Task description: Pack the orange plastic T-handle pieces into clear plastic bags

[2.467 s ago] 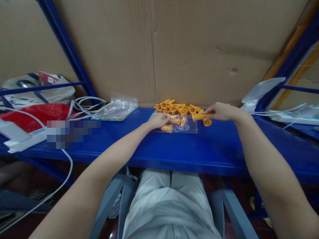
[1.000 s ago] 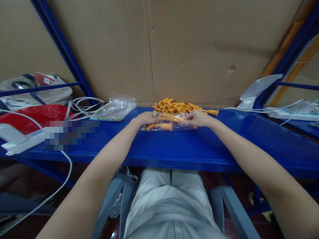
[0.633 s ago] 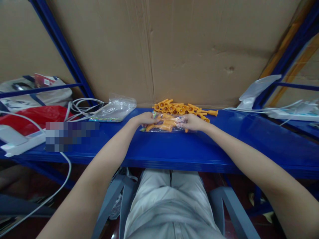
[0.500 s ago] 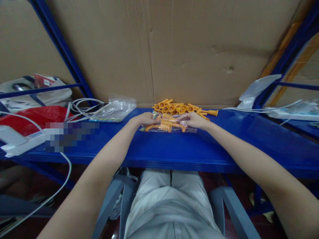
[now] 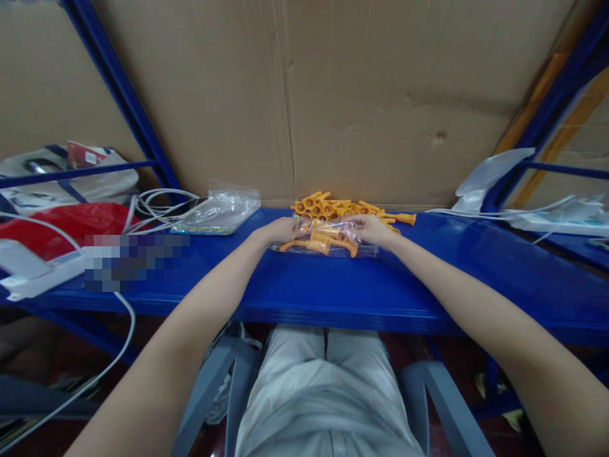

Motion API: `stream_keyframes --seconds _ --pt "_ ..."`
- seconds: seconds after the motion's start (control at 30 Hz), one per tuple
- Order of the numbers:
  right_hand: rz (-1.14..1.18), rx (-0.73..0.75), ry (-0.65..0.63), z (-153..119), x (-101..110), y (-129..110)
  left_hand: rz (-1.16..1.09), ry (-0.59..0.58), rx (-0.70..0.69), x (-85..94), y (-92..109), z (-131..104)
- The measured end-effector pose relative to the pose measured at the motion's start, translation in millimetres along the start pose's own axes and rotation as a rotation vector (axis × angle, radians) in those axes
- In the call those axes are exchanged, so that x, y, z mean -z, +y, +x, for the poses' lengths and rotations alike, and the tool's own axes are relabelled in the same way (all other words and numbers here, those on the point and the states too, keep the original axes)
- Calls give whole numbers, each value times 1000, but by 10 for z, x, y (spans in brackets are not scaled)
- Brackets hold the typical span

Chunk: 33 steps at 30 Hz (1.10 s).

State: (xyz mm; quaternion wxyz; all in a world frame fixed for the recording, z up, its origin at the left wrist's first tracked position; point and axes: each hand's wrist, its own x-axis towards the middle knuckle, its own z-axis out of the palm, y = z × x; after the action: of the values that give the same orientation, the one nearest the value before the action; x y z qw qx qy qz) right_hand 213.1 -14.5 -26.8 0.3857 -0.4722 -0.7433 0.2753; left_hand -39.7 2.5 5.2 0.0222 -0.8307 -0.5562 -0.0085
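A clear plastic bag [image 5: 366, 249] with orange plastic parts [image 5: 320, 242] in it lies on the blue table, between my hands. My left hand [image 5: 281, 230] grips the bag's left side, fingers curled inward and partly hidden by the film. On the opposite side, my right hand [image 5: 375, 230] is closed on the bag's upper right edge. Just behind the bag sits a pile of orange horn-shaped plastic pieces [image 5: 327, 207] with flared, hollow ends; a single piece [image 5: 404, 218] points out to the right.
A stack of clear plastic bags [image 5: 216, 212] lies left of the pile. White cables [image 5: 164, 193], a red bag [image 5: 95, 219] and a power strip [image 5: 42, 276] occupy the far left. A cardboard panel [image 5: 361, 101] stands behind the blue table [image 5: 295, 289]. Another power strip [image 5: 547, 219] is at right.
The orange parts in the bag have shifted slightly, and the film looks more bunched near the top. Both hands stay at the bag's sides, with the right fingers slightly moved.
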Motion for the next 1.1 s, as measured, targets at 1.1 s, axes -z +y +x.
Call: stream_keyframes --seconds 1.1 --pt "-91 112 -37 47 -91 18 -256 177 27 13 178 -12"
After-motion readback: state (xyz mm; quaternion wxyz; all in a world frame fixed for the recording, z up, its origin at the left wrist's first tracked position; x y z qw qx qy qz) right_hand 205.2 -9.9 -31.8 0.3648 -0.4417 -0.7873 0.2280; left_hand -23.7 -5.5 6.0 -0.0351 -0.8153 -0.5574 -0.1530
